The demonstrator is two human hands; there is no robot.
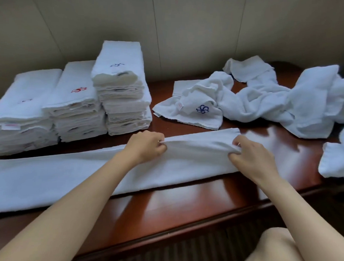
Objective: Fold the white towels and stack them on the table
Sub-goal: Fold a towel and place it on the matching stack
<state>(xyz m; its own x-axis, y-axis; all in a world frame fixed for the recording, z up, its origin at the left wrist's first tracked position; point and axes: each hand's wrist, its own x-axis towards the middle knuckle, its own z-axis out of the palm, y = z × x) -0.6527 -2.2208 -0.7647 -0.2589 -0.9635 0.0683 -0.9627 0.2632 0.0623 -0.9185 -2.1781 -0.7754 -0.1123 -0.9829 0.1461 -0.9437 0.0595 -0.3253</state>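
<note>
**Towel folded to a long strip, end fold pending**

Towel [71, 173] lies flat across the near part of the table [170, 204] as a long narrow strip, running from the left frame edge to right of centre. Left hand [146, 147] pinches its far edge near the middle; right hand [252, 156] pinches the right end, fingers [237, 145] curled into the cloth. Cloth between the hands is lifted slightly into a ridge.

Progress, judged from layout:
- Done: three stacks [76, 106] of folded towels at far left, side by side and touching; the rightmost is tallest.
- In hand: the strip looks folded lengthwise; crosswise folds appear not yet made.
- Left: a loose pile [263, 101] of unfolded towels at far right, count unclear, one showing a blue logo [202, 109]. More cloth [338, 159] hangs at the right edge, partly out of frame.

Edges and room:
- Strip's near edge lies set back from the table's front edge; bare wood between.
- Open wood right of the strip's end, before the hanging cloth.
- Stacks sit just beyond the strip's far edge, near the left hand; a fold toward the left should pass in front of them.
- Wall close behind the stacks.
</note>
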